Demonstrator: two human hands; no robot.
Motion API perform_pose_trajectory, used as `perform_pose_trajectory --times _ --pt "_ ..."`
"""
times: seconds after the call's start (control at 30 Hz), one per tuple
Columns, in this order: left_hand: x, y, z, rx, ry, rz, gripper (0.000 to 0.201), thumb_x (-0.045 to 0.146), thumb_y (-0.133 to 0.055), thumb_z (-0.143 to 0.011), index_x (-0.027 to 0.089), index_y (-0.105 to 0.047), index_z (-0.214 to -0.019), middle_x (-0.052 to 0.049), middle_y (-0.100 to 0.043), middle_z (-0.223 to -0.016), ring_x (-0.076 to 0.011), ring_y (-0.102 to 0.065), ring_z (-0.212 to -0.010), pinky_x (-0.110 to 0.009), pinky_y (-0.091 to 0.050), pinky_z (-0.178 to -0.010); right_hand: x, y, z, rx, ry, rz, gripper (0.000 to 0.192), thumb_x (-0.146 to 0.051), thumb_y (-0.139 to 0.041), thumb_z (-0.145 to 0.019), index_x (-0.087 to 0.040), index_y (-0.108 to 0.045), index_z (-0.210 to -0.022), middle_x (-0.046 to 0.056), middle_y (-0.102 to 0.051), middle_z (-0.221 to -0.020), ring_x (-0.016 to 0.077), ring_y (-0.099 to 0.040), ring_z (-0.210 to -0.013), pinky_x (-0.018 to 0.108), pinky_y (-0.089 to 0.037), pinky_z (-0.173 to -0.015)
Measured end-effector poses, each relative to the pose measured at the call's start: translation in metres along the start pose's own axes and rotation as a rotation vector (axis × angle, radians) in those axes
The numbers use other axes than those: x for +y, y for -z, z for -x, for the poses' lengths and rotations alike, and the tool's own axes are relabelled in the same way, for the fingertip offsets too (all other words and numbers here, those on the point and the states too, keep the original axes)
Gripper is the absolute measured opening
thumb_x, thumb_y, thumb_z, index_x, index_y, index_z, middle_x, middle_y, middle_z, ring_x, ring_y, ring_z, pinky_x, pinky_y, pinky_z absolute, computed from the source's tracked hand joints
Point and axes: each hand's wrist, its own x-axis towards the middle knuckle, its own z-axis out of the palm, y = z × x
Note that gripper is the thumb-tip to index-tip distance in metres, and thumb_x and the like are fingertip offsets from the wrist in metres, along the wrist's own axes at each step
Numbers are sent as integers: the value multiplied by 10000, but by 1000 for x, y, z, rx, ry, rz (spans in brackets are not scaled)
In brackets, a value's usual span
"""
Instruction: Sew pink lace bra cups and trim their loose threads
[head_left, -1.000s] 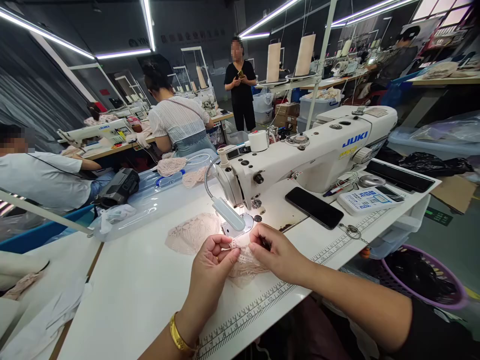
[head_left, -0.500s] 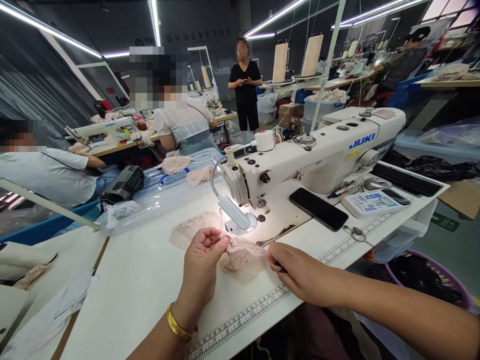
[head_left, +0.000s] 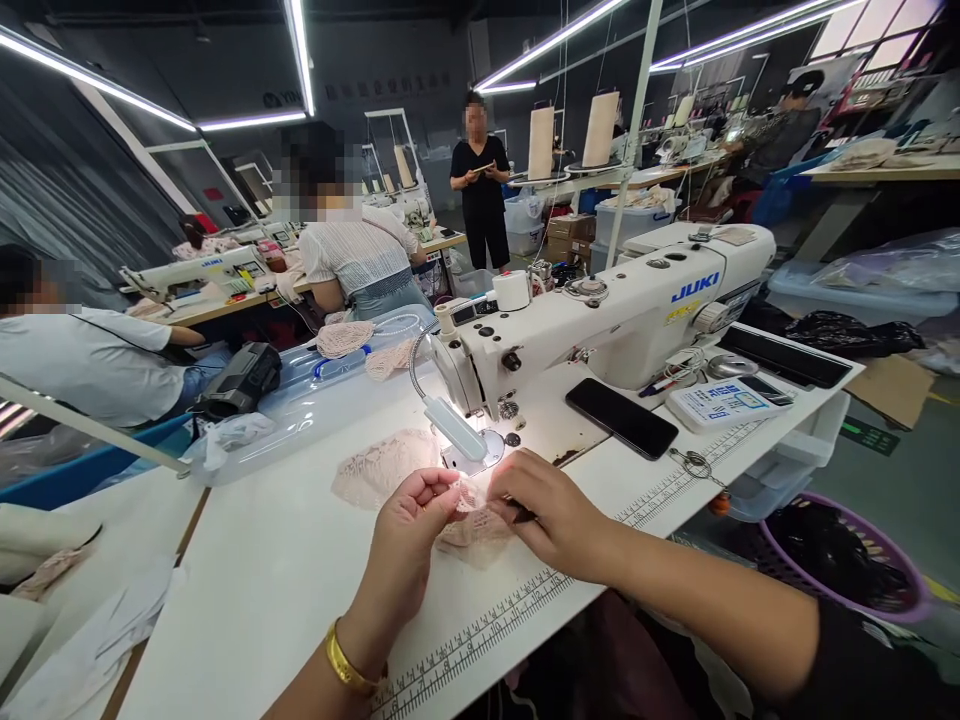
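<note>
A pale pink lace piece (head_left: 474,540) hangs from my left hand (head_left: 412,525), pinched between thumb and fingers in front of the sewing machine's needle area. My right hand (head_left: 551,510) is closed close beside it, fingertips at the lace. A small dark tool (head_left: 517,510) shows within its curled fingers; its kind and tip are hidden. Another pale lace piece (head_left: 375,470) lies flat on the table, left of the needle plate. The white sewing machine (head_left: 600,320) stands just behind my hands, its small lamp (head_left: 456,428) shining on the needle plate.
A black phone (head_left: 621,418) and a white-blue box (head_left: 720,402) lie on the right. A printed ruler (head_left: 480,640) runs along the table's front edge. Lace pieces (head_left: 345,340) rest on a clear plastic sheet behind. A purple basket (head_left: 911,600) stands low right. Several people are around.
My right hand has moved left and slightly up, close to my left hand. The lace stretched between them is now bunched. The view has shifted slightly.
</note>
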Motion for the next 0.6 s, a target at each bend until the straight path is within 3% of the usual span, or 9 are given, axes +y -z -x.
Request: perform_pose_trajectory --times 0.1,0.2,0.23,0.3,0.4,0.47,0.6 --pt "1 6 2 -106 -93 -298 279 363 -690 -825 256 -714 -1082 -58 -621 -1096 -257 -562 -1077 -404 -435 -982 -6 10 -5 -41 -264 -228 113 -260 -513 -1003 -212 -555 -910 0 -534 -824 157 -473 -728 299 -389 -660" --pt "3 5 6 -204 -229 -421 423 350 -783 -781 319 -682 -1191 -49 -537 -1350 -294 -435 -1308 -412 -349 -1103 -8 17 -6 -145 -385 -398 166 -338 -536 -1001 -209 -541 -897 -20 -498 -800 148 -449 -722 292 -369 -662" --pt "3 5 7 -259 -215 -381 418 367 -790 -793 318 -672 -1191 -47 -554 -1335 -282 -460 -1288 -398 -370 -1083 -8 18 -6 -176 -397 -436 172 -345 -546 -994 -209 -533 -890 -24 -489 -796 148 -446 -730 292 -369 -670" --pt "4 4 6 -390 -97 -242 284 418 -759 -848 262 -675 -1069 -41 -644 -1086 -229 -586 -1037 -350 -459 -918 -6 18 -5 -192 -422 -470 184 -353 -551 -989 -209 -518 -877 -27 -478 -793 149 -442 -737 290 -370 -679" --pt "4 6 2 -479 67 -82 326 466 -741 -870 186 -595 -789 22 -543 -714 -121 -480 -651 -250 -383 -628 -1 16 -6 -130 -465 -442 211 -374 -531 -999 -209 -505 -870 -31 -462 -786 146 -428 -726 287 -362 -670" --pt "3 8 -1 -486 103 -53 370 454 -775 -844 172 -560 -738 37 -499 -685 -99 -413 -624 -236 -325 -598 3 15 -7 -138 -503 -462 237 -400 -531 -997 -206 -497 -863 -36 -445 -772 141 -407 -707 283 -347 -650" --pt "2 8 -3 -448 110 -45 350 483 -750 -857 167 -608 -809 10 -559 -775 -130 -472 -722 -259 -373 -684 8 12 -9 -187 -572 -567 292 -459 -577 -966 -195 -509 -863 -42 -429 -767 133 -381 -694 273 -320 -634"
